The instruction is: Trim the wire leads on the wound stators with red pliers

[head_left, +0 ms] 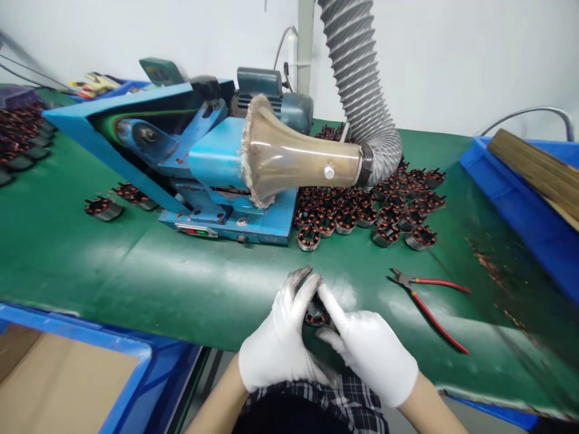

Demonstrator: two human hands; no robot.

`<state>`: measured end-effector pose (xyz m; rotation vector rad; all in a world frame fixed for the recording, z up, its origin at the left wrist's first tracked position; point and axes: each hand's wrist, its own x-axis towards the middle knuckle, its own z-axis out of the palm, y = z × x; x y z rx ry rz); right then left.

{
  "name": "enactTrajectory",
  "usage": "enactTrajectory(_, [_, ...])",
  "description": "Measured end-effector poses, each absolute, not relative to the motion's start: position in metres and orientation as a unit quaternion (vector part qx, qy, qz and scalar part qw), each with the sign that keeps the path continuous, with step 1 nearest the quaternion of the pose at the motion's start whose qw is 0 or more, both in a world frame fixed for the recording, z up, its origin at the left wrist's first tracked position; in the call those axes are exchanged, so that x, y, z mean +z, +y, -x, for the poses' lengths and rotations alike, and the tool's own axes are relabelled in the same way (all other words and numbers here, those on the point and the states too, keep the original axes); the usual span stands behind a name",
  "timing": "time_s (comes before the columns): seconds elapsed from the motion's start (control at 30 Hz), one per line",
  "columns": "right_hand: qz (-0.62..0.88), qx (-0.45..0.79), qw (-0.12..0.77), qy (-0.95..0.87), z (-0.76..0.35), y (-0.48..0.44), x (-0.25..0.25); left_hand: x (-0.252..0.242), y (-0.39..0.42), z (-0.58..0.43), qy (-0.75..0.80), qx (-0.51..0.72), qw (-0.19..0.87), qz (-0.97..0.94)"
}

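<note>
White gloves with dirty fingertips cover both my hands. A small copper-wound motor stator [316,316] sits between them, just over the front part of the green table. My left hand [284,328] has its fingers curled around the stator's left and far side. From the right, my right hand [364,343] closes on it with thumb and forefinger. The fingers hide much of the stator. To the right of my hands lie red-handled cutting pliers [425,301], their jaws pointing left and their handles spread.
A blue belt-driven machine [217,157] with a funnel hood [294,154] and grey hose [362,78] stands behind. Several stators [346,222] cluster beside it; more [22,144] lie far left. Blue bins [525,187] stand right and front left. Copper scraps [491,265] litter the green table [181,271].
</note>
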<state>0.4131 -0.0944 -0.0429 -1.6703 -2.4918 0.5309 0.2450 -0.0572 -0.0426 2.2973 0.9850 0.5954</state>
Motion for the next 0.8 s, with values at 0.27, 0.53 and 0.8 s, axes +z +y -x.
enactTrajectory(0.27, [0.55,0.432,0.087,-0.71,-0.432,-0.082,-0.043,-0.034,-0.035,-0.258,0.311,0.102,0.369,-0.87])
enactTrajectory(0.53, [0.51,0.466,0.027,-0.722,-0.433,-0.08,-0.026,-0.03,-0.035,-0.252,0.257,0.074,0.418,-0.868])
enactTrajectory(0.8, [0.549,0.384,0.05,-0.74,-0.43,-0.088,-0.039,-0.044,-0.039,-0.257,0.303,0.11,0.409,-0.854])
